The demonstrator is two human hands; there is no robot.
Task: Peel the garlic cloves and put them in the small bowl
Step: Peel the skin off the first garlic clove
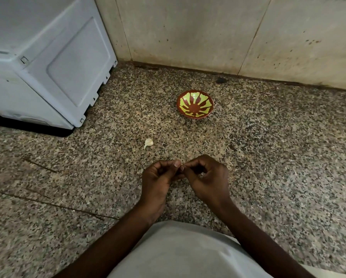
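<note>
Almost wholly hidden between the curled fingertips of the left hand (158, 177) and right hand (208, 177), whatever is pinched there; cut off by the left and top edges, the white appliance (47, 63).

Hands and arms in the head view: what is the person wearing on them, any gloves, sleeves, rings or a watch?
Nothing shows on them. The left hand and right hand are bare, with no gloves, rings or watch visible. Both forearms are uncovered as far as the frame shows; no sleeve reaches them. A short pale thumbnail shows on the left hand. A light-coloured garment covers the torso below.
</note>
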